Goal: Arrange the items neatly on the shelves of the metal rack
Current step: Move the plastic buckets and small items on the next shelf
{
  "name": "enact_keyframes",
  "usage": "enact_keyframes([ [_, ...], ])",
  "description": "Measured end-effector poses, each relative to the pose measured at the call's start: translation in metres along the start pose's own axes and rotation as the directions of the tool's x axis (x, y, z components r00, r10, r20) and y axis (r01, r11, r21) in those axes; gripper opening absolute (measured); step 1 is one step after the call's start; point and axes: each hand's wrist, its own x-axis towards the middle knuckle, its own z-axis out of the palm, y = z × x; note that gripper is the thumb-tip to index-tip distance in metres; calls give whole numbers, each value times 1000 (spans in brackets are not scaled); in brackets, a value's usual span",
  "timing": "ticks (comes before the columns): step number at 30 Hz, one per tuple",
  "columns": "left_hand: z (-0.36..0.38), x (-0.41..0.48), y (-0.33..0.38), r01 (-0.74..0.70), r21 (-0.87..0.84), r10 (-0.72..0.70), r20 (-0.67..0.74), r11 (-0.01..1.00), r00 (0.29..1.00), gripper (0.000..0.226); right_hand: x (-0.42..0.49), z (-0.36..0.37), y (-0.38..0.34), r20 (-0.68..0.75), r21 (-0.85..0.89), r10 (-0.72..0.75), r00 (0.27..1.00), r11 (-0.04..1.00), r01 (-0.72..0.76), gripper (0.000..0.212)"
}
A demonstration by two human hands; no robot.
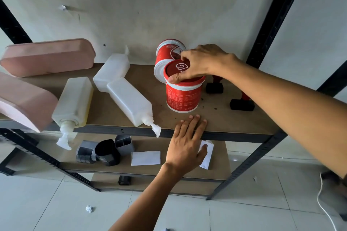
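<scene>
The upright red canister (183,92) stands on the upper shelf board (216,118) of the metal rack (270,30), right of centre, its long axis vertical. The right hand (201,62) sits directly over it, reaching in from the right. Thumb at the near rim and fingers (185,55) curled over the far side close on the red lid (180,70) from above; the grip is pressed onto the lid, not spread.

A second red canister (167,56) lies tipped on its side just behind, touching or very nearly touching the upright one (contact cannot be confirmed). The right hand is the nearer to both.

The left hand (187,142) rests flat on the shelf's front edge, fingers extended together, holding nothing.

Judgement: the next move turns on the tipped canister lying immediately behind the grip; shifting the upright one risks nudging it.
</scene>
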Motion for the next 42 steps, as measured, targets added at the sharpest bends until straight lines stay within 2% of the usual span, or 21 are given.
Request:
enact_keyframes([
  [1, 0, 0, 0, 0, 0, 0, 3, 1000, 1000, 72, 1, -1, 1, 48, 49, -2, 999, 999, 0, 100],
  [4, 1, 0, 0, 6, -2, -6, 11, 1000, 1000, 72, 2, -12, 3, 271, 352, -93, 958, 936, -9, 101],
  [5, 1, 0, 0, 9, -5, -9, 12, 1000, 1000, 72, 2, -15, 3, 285, 355, -125, 950, 935, 16, 98],
  [8, 2, 0, 0, 12, -10, -12, 5, 1000, 1000, 72, 1, -4, 0, 127, 197, -107, 986, 977, 81, 86],
  [10, 3, 1, 1, 22, -12, -22, -1, 1000, 1000, 73, 0, 5, -5, 5, 69, -77, 997, 995, 77, 90],
  [12, 3, 1, 2, 23, -11, -23, 0, 1000, 1000, 74, 2, 7, -9, -67, 22, -45, 997, 999, 47, 94],
  [13, 2, 1, 2, 21, -4, -21, 0, 1000, 1000, 74, 4, 5, -9, -49, 41, -31, 998, 999, 34, 94],
  [15, 2, 1, 2, 16, 8, -16, 1, 1000, 1000, 74, 8, -3, -4, 113, 233, -46, 993, 972, 18, 90],
  [17, 3, 1, 1, 21, 10, -21, 4, 1000, 1000, 75, 8, -9, -1, 249, 407, -140, 958, 913, 28, 85],
  [19, 4, 1, 1, 28, 10, -28, 3, 1000, 1000, 75, 6, -7, -1, 226, 345, -151, 962, 936, 65, 83],
  [23, 4, 1, 3, 31, 1, -31, -10, 1000, 999, 74, 4, 6, -8, -24, 78, -93, 995, 992, 94, 87],
  [25, 3, 1, 3, 31, 10, -31, -7, 999, 1000, 75, 7, 5, -12, -45, 27, -68, 997, 997, 69, 92],
  [27, 3, 1, 2, 24, 21, -24, -7, 999, 1000, 75, 12, -2, -9, 100, 152, -55, 993, 988, 39, 95],
  [29, 2, 1, 2, 20, 23, -20, -5, 1000, 1000, 75, 14, -11, -4, 262, 403, -128, 957, 915, 13, 90],
  [30, 3, 1, 2, 21, 20, -21, -5, 1000, 1000, 75, 13, -14, -2, 292, 447, -174, 940, 894, 27, 87],
  [32, 4, 1, 2, 25, 15, -25, -3, 1000, 1000, 75, 11, -10, 0, 263, 408, -182, 947, 911, 62, 86],
  [35, 5, 1, 3, 33, 9, -33, -2, 999, 999, 75, 9, 1, -1, 121, 310, -119, 986, 948, 77, 88],
  [39, 4, 1, 2, 22, 17, -21, -8, 1000, 1000, 75, 8, 9, -13, -63, 63, -80, 995, 995, 84, 91],
  [40, 4, 1, 1, 18, 20, -18, -9, 1000, 1000, 76, 9, 8, -15, -65, 32, -69, 995, 997, 72, 94],
  [42, 4, 1, 1, 14, 21, -14, -7, 1000, 1000, 76, 12, 2, -13, 59, 80, -58, 997, 995, 53, 102],
])
